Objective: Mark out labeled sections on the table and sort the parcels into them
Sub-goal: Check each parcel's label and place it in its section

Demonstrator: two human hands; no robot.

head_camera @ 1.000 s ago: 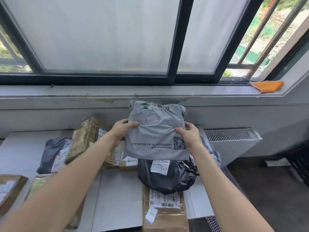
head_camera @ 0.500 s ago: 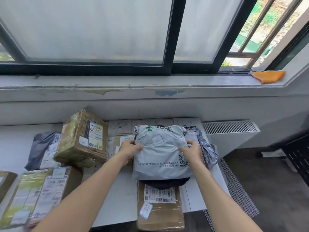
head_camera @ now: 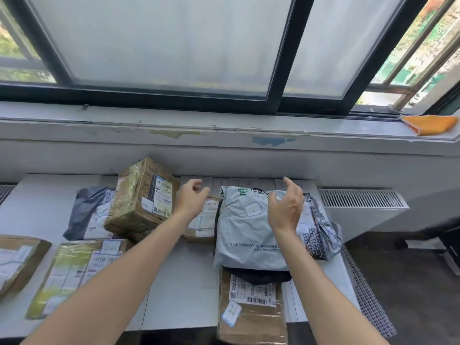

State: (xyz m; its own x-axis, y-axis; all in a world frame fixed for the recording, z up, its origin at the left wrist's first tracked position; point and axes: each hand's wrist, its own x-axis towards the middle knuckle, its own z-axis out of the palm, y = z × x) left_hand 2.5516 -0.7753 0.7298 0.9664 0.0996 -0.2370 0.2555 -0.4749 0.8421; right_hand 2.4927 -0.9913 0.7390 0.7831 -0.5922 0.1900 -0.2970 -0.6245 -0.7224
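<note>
A grey China Post mailer bag lies flat on a black bag at the right of the white table. My left hand hovers to its left with loosely curled fingers, holding nothing. Over the mailer's right part, my right hand is raised, fingers relaxed and empty. A brown flat parcel lies in front of the pile and overhangs the table's front edge. Paper labels with handwriting lie along the table's far edge.
A taped cardboard box stands left of my left hand, with a small box behind my wrist. A dark grey bag, a yellowish flat parcel and another brown one fill the left. A patterned silver bag lies right; a radiator beyond.
Both hands lowered the grey mailer from mid-air onto the black bag, then let go and lifted off it. The camera tilted down toward the table.
</note>
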